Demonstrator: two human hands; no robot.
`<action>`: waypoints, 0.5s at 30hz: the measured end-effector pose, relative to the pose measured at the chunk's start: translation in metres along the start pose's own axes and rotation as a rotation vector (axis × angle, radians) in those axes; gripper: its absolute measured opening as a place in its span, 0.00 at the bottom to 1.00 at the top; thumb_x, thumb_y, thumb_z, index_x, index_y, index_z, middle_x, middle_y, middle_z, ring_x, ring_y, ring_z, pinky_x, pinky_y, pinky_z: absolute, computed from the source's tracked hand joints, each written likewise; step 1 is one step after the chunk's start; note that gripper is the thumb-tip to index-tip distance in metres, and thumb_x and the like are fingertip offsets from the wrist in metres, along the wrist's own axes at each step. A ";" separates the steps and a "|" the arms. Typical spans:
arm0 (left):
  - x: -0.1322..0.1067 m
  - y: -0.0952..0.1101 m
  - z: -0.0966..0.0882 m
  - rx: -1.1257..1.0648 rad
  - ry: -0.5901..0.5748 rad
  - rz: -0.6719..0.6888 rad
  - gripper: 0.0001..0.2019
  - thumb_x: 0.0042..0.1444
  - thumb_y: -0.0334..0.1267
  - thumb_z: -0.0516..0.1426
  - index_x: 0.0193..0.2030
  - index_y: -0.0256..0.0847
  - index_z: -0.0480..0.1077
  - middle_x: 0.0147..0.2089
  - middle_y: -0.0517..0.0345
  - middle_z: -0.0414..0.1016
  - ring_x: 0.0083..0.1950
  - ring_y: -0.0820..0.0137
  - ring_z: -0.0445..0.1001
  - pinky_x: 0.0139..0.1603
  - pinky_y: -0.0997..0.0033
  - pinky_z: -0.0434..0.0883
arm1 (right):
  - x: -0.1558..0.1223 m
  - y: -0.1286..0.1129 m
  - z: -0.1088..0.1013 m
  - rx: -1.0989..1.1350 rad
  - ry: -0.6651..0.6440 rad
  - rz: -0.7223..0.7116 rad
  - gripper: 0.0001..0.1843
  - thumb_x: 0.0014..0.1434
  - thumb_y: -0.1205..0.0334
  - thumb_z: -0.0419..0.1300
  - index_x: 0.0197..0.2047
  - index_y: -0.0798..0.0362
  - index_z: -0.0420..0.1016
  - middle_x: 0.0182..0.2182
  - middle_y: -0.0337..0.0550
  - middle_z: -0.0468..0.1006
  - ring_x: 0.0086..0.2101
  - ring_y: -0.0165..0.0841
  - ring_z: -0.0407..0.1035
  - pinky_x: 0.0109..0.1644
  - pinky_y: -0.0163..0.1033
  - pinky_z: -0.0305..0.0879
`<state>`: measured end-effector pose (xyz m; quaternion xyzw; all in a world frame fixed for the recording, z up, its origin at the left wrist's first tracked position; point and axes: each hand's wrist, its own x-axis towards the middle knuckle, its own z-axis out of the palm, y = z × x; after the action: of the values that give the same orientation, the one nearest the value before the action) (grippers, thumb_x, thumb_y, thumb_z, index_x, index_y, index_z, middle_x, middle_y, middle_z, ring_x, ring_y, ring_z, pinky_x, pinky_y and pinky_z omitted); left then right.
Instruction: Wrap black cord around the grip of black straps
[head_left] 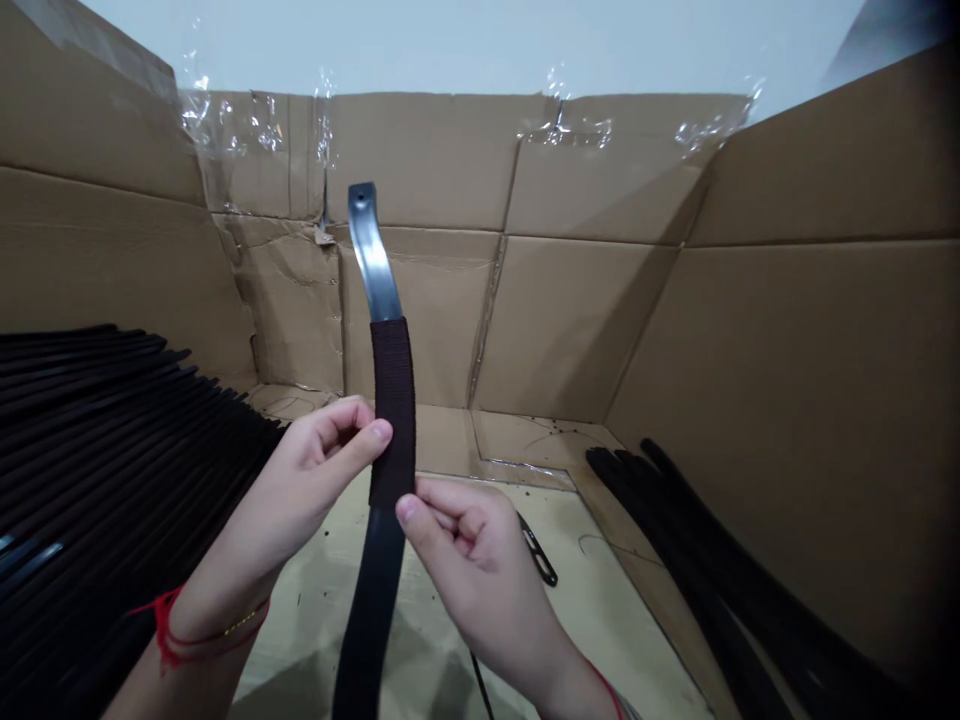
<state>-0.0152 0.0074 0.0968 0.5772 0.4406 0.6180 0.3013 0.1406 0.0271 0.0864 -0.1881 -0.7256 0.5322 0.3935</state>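
Observation:
I hold a long black strap (369,610) upright in front of me. Its top end is a curved, shiny metal tip (373,255) with a small hole, and a dark maroon woven sleeve (393,400) wraps the strap below it. My left hand (307,475) pinches the sleeve's left edge between thumb and fingers. From the lower right, my right hand (465,560) pinches the sleeve's bottom edge. A red thread circles each wrist. Behind my right hand lies a small dark metal piece (538,552) with a thin black cord.
A large stack of black straps (97,450) fills the lower left, close to my left forearm. More black straps (697,540) lie in a heap along the right side. Brown cardboard walls (570,330), taped at the top, surround a pale board surface (480,640).

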 end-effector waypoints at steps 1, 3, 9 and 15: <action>-0.001 0.000 0.000 0.020 0.002 0.000 0.15 0.61 0.45 0.58 0.29 0.37 0.66 0.28 0.62 0.64 0.33 0.75 0.63 0.34 0.79 0.62 | -0.001 0.000 0.001 0.007 -0.007 0.006 0.19 0.62 0.55 0.55 0.23 0.54 0.63 0.21 0.36 0.56 0.23 0.26 0.50 0.24 0.33 0.49; -0.001 0.001 0.003 0.032 0.011 0.005 0.15 0.62 0.46 0.57 0.30 0.37 0.65 0.29 0.61 0.65 0.33 0.74 0.64 0.34 0.79 0.63 | -0.001 0.001 0.002 0.035 -0.003 0.007 0.18 0.62 0.54 0.56 0.23 0.55 0.63 0.21 0.35 0.56 0.23 0.25 0.50 0.24 0.33 0.47; -0.001 -0.002 0.013 -0.048 -0.140 0.002 0.19 0.61 0.54 0.55 0.43 0.38 0.71 0.41 0.54 0.73 0.44 0.69 0.70 0.47 0.75 0.68 | 0.005 0.004 -0.007 0.116 0.168 -0.034 0.15 0.62 0.57 0.57 0.25 0.54 0.66 0.17 0.29 0.49 0.17 0.22 0.42 0.18 0.31 0.39; -0.011 -0.006 0.034 -0.110 -0.254 -0.173 0.15 0.65 0.49 0.53 0.45 0.38 0.70 0.33 0.58 0.70 0.33 0.74 0.70 0.36 0.78 0.67 | 0.010 0.003 -0.018 0.155 0.284 -0.081 0.14 0.61 0.58 0.58 0.25 0.54 0.68 0.15 0.28 0.51 0.15 0.21 0.45 0.16 0.28 0.50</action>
<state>0.0189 0.0072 0.0843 0.5932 0.4125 0.5349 0.4380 0.1479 0.0466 0.0901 -0.2012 -0.6265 0.5382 0.5267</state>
